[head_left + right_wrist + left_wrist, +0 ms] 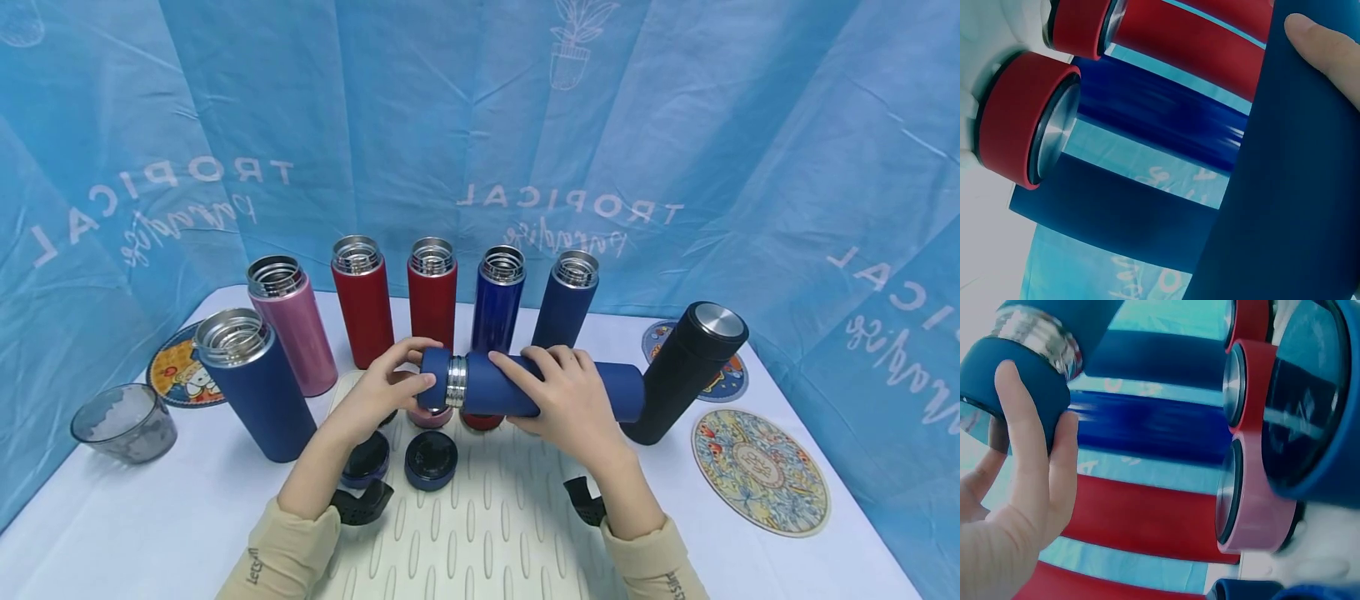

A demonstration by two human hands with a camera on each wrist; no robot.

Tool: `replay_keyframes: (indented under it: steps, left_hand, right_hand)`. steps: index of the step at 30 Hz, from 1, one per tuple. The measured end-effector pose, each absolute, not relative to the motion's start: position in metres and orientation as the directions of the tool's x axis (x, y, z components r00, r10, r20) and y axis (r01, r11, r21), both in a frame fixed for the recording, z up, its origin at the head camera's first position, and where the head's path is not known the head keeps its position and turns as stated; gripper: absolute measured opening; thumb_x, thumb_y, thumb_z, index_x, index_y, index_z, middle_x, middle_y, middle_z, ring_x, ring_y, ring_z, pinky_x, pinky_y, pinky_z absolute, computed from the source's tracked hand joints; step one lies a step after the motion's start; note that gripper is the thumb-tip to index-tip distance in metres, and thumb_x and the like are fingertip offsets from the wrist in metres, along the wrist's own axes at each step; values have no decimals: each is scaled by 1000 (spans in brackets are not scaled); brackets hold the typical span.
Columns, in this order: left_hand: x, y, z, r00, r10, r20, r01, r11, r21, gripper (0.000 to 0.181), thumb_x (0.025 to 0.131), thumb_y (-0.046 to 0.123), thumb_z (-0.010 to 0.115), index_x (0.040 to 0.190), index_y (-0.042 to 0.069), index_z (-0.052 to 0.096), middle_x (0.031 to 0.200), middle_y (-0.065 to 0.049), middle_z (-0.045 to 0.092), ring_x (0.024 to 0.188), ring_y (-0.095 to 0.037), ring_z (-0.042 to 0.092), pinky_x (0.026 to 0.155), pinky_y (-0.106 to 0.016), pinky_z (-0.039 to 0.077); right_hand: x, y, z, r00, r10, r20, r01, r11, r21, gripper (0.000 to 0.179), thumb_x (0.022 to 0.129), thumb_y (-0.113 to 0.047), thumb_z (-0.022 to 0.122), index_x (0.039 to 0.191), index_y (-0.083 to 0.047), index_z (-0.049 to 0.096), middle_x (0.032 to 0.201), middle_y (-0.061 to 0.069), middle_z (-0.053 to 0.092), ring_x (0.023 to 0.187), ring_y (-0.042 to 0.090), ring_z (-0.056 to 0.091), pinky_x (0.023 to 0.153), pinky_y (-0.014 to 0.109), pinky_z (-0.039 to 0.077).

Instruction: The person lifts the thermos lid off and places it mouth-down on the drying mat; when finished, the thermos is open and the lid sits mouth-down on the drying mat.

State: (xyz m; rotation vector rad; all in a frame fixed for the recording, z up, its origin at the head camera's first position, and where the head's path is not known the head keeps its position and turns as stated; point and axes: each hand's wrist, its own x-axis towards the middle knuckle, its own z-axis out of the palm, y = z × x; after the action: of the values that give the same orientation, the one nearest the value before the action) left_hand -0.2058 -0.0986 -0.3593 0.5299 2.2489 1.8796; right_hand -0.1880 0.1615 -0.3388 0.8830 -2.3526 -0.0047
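Out in front of me, a matte navy thermos bottle (618, 390) lies level in the air above the mat. My right hand (566, 400) grips its body from above, and the thumb (1329, 53) presses along its side in the right wrist view. With fingers and thumb, my left hand (378, 392) holds the navy lid (433, 377) at the bottle's mouth. A band of the shiny steel neck (456, 382) shows between lid and body. In the left wrist view the lid (1010, 372) is pinched by the left fingers; how far it sits on the threads is unclear.
Lidless bottles stand behind: pink (296, 325), two red, glossy blue (498, 308), navy (564, 304), and a wide navy one (258, 396) at left. A lidded black bottle (686, 371) stands right. Several loose lids (431, 458) lie on the ribbed mat (468, 525). A glass (123, 425) sits far left.
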Motion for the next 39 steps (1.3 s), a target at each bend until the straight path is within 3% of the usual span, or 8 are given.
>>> replay_keyframes:
  steps: [9,19,25,30,39]
  left_hand:
    - [-209,-102,-359,-935,339,106,149,102,984,46,91,18,57,133,12,41,121,-23,42,94,-30,60,70,-40,55]
    - [-208,-101,-356,-933,351,81,138,141,980,46,90,19,56,134,14,41,122,-24,41,93,-30,59,69,-39,55]
    - [-207,-100,-357,-936,347,61,136,193,972,46,91,20,57,133,15,42,121,-21,43,95,-29,57,70,-36,54]
    - [-207,-100,-357,-930,361,72,146,180,973,46,91,20,57,133,14,42,121,-21,43,92,-29,58,69,-38,54]
    - [-207,-101,-358,-923,376,79,163,197,967,46,90,19,57,133,14,42,121,-21,42,92,-28,56,71,-34,52]
  right_hand:
    - [-188,162,-334,-646,-473,599,-538,839,82,90,57,-41,86,135,-20,46,114,10,58,98,32,54,85,49,46]
    - [-191,163,-335,-678,-117,726,-446,850,-280,88,57,-26,88,131,-14,43,120,16,51,109,34,50,88,53,45]
    - [-201,172,-340,-662,94,744,-452,741,-496,85,60,-15,87,132,-9,41,124,16,50,115,31,45,95,53,38]
    - [-215,182,-344,-706,269,655,-409,599,-688,81,69,-16,81,136,-10,36,132,13,43,122,27,37,99,53,30]
    - [-248,197,-357,-730,473,494,-371,333,-867,81,78,-18,74,142,-18,25,140,3,32,129,17,30,107,42,24]
